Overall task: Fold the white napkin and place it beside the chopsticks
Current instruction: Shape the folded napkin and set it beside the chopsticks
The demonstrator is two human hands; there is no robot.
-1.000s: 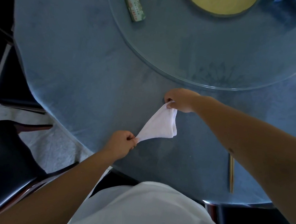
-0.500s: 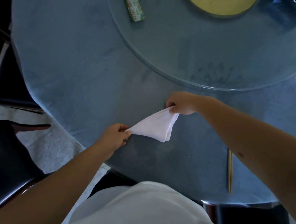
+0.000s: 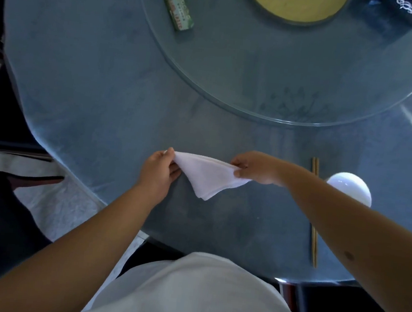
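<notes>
Folding is underway: both hands, left (image 3: 159, 170) and right (image 3: 256, 168), pinch the napkin (image 3: 209, 178) taut; next, lay it toward three o'clock, beside the chopsticks (image 3: 313, 238).

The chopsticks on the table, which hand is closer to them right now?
Right. The right hand pinches the white napkin just left of the chopsticks; the left hand holds the napkin's far end, farther away.

One white napkin (image 3: 207, 178), folded into a triangle. Two hands: left (image 3: 158, 172) and right (image 3: 256, 168). One pair of chopsticks (image 3: 314, 216). One white bowl (image 3: 350, 188). One green packet (image 3: 179, 7). One glass turntable (image 3: 232, 83). One round counter (image 3: 81, 81).
</notes>
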